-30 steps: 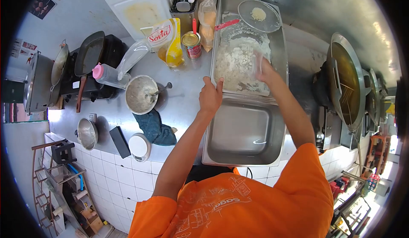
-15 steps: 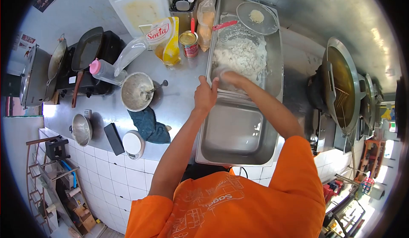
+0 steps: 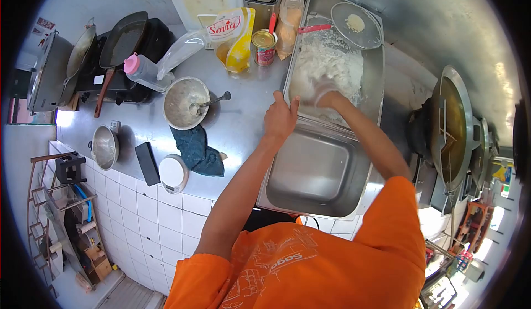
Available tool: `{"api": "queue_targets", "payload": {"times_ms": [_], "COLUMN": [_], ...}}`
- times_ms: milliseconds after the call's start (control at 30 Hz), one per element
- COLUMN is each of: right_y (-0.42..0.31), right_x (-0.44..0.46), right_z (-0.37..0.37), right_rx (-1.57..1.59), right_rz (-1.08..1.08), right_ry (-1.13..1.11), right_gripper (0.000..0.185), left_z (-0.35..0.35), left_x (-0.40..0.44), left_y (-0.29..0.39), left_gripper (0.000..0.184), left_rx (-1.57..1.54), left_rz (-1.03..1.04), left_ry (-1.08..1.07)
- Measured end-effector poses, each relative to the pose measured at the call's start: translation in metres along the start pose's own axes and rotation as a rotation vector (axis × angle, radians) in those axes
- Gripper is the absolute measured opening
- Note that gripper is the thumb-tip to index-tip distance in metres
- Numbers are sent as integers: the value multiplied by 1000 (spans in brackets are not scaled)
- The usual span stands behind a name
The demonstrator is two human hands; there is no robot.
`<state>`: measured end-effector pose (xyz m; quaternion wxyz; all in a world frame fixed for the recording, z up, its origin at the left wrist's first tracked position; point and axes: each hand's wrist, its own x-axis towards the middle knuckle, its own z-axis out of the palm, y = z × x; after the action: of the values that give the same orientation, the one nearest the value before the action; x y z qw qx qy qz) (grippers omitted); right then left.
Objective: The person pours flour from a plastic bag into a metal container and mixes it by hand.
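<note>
My left hand (image 3: 281, 115) grips the near left corner of the metal tray (image 3: 377, 82), thumb and fingers at its rim. Inside that tray, my right hand (image 3: 327, 97) is low over the near part of the white flour (image 3: 329, 65). Its fingers are smeared by motion; something pale and see-through seems to be at them, too blurred to name. A round sieve (image 3: 368, 39) with a small pale heap rests across the tray's far right corner. On the tray's left side lies a red-handled tool (image 3: 314, 28).
A deep metal pan (image 3: 315, 209) adjoins the tray's near side. To the left are a mixing bowl (image 3: 186, 122) with a spoon, a dark cloth (image 3: 199, 151), a white scale (image 3: 173, 174), a can (image 3: 264, 54) and a yellow pouch (image 3: 235, 43). A large wok (image 3: 454, 126) stands right.
My right hand has swept from the tray's right side to its near left part, and the flour's shape has shifted. My left hand stays at the rim. The view has shifted slightly.
</note>
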<state>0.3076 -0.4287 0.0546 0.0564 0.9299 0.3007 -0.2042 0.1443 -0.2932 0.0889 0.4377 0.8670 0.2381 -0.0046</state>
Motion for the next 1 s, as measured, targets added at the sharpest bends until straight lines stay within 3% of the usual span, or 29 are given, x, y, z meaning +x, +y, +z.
{"api": "queue_targets", "payload": {"times_ms": [67, 100, 167, 267, 367, 400, 500, 533, 633, 700, 767, 833, 933, 1000], "right_y": [3, 12, 42, 83, 92, 70, 41, 32, 40, 71, 137, 157, 212, 160], "right_x": [-17, -14, 11, 41, 67, 62, 68, 51, 2, 4, 41, 63, 175, 202], "right_z": [-20, -17, -10, 7, 10, 7, 18, 13, -44, -41, 7, 20, 111, 90], "right_rx": [-12, -31, -77, 155, 349, 244, -94, -34, 412, 514, 268, -14, -330, 292], "right_rz": [-205, -208, -218, 91, 142, 142, -16, -96, -241, -199, -51, 179, 177, 120], "right_ry": [-281, -268, -229, 65, 146, 229, -52, 19, -55, 58, 372, 568, 878, 770], "right_gripper": [98, 97, 96, 87, 79, 64, 52, 51, 44, 45, 49, 49, 50, 47], "left_z": [-1, -1, 5, 2, 0, 1, -1, 0, 4, 6, 2, 3, -1, 0], "left_x": [1, -1, 1, 1, 2, 0, -1, 1, -1, 1, 2, 0, 2, 0], "left_y": [0, -1, -6, -4, -2, -3, -1, -2, -7, -9, -6, -4, -5, -1], "left_gripper": [47, 47, 48, 49, 49, 50, 49, 48, 47, 47, 46, 45, 44, 43], "left_rx": [-10, -16, -19, -23, -8, -5, -31, -39, -57, -65, -77, -95, -75, -32], "left_rz": [5, 6, 24, 16, 12, 12, 6, 23, 51, 51, 32, 24, 21, 18], "left_ry": [-2, -6, 21, 11, 1, 1, -8, 11, 47, 51, 18, 0, 45, 48]}}
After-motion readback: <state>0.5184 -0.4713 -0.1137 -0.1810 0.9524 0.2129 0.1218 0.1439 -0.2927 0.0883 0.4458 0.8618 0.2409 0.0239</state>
